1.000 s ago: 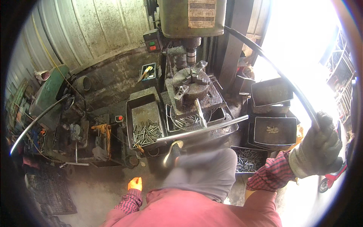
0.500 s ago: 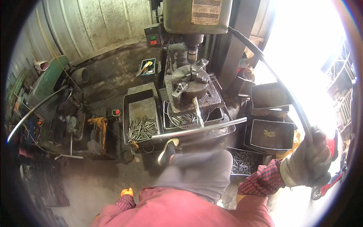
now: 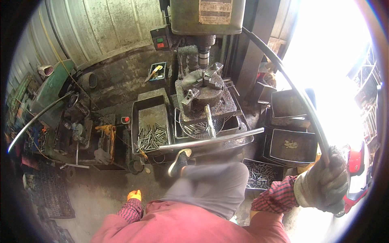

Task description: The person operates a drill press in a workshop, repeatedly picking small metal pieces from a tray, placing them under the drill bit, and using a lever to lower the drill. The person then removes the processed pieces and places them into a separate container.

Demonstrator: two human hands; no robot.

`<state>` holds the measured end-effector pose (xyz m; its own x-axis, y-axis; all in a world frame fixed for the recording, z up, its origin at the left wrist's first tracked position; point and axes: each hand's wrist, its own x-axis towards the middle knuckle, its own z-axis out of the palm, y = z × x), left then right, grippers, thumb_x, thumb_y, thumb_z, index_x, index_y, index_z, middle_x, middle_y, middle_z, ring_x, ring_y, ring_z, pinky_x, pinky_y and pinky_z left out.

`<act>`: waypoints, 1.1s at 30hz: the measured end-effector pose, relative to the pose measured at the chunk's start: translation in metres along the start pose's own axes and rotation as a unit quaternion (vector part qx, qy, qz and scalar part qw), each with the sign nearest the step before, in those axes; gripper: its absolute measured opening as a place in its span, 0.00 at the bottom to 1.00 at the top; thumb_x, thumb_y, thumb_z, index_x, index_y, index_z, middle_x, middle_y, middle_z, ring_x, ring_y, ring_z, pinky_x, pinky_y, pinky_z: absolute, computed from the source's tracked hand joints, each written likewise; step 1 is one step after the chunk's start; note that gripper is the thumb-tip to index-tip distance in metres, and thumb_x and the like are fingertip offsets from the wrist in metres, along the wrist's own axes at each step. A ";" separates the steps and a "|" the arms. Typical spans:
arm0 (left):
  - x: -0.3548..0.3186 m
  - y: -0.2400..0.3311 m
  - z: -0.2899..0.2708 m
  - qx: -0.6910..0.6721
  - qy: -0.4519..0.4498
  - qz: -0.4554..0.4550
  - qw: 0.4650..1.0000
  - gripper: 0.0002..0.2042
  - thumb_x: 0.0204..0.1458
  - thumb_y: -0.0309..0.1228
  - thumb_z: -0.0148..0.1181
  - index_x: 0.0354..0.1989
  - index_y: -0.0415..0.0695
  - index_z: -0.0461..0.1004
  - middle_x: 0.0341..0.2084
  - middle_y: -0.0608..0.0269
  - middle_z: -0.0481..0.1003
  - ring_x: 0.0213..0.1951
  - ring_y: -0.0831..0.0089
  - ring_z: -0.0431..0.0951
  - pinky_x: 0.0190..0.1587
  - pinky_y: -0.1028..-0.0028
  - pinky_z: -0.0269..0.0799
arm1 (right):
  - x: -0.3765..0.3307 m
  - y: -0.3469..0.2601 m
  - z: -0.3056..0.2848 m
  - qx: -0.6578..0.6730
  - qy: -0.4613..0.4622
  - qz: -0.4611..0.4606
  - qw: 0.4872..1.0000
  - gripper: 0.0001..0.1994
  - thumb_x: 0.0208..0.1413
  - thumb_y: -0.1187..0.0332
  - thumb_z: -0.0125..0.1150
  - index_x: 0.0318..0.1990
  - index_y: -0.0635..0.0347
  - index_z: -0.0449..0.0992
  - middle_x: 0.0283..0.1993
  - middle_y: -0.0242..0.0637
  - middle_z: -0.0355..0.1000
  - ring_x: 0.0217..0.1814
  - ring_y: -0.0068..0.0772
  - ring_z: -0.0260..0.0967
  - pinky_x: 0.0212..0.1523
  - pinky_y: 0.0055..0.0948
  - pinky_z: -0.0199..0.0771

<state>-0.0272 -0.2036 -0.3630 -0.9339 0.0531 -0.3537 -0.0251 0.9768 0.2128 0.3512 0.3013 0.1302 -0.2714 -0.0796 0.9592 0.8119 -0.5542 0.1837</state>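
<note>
Pale corrugated wall panels (image 3: 121,32) fill the upper left of the frame, while a bright opening (image 3: 324,40) washes out the upper right. Over the last second your grey-gloved right hand (image 3: 324,178) has come down and inward at the right of the frame, bringing the long lever (image 3: 298,87) with it; your grip there is wrapped round the lever's lower end. At upper centre, the drill chuck (image 3: 204,58) now looks slightly lower over the round clamping fixture (image 3: 208,96), its thin bit (image 3: 204,76) reaching toward the fixture's middle. That suggests your pull is feeding the bit downward; whether it is cutting cannot be told, since any piece clamped there is too small to make out. Your orange-gloved left hand (image 3: 134,195) rests at lower left of centre, well apart from the drill press (image 3: 186,24), and you cannot tell whether that grip is loose or tight. Metal pins (image 3: 153,137) in the tray (image 3: 150,113) left of the fixture look undisturbed, so your work seems confined to the lever.
</note>
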 end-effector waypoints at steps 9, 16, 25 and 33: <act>-0.015 -0.023 -0.007 0.042 -0.045 -0.087 0.994 0.24 0.60 0.51 0.60 0.50 0.42 0.84 0.50 0.46 0.82 0.57 0.50 0.80 0.61 0.58 0.73 | -0.017 -0.006 -0.004 0.020 -0.030 0.038 0.999 0.28 0.65 0.31 0.50 0.23 0.40 0.64 0.19 0.17 0.55 0.18 0.22 0.54 0.26 0.31 0.56; -0.020 -0.021 -0.010 0.009 -0.038 -0.125 0.991 0.26 0.60 0.50 0.61 0.53 0.40 0.82 0.54 0.47 0.81 0.60 0.52 0.79 0.64 0.60 0.72 | -0.002 -0.011 -0.002 0.008 0.084 0.005 0.996 0.29 0.67 0.32 0.48 0.22 0.40 0.57 0.17 0.17 0.50 0.15 0.20 0.48 0.24 0.28 0.51; -0.018 -0.006 -0.017 0.035 -0.020 -0.050 0.998 0.23 0.61 0.50 0.58 0.47 0.41 0.84 0.45 0.43 0.82 0.52 0.46 0.82 0.56 0.55 0.76 | -0.025 -0.017 -0.016 -0.010 -0.025 0.025 0.999 0.28 0.67 0.35 0.50 0.23 0.41 0.54 0.20 0.19 0.49 0.19 0.22 0.45 0.29 0.25 0.55; -0.017 -0.017 -0.015 0.032 -0.017 -0.039 0.999 0.23 0.62 0.50 0.56 0.47 0.40 0.84 0.47 0.42 0.82 0.54 0.46 0.81 0.58 0.55 0.75 | -0.035 -0.016 -0.021 -0.023 -0.026 0.013 0.999 0.25 0.66 0.38 0.54 0.27 0.41 0.54 0.24 0.21 0.50 0.24 0.23 0.51 0.33 0.25 0.57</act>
<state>-0.0159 -0.2242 -0.3469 -0.9174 -0.0178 -0.3976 -0.0738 0.9893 0.1259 0.3372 0.2954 0.0894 -0.2215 -0.0515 0.9738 0.7936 -0.5898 0.1494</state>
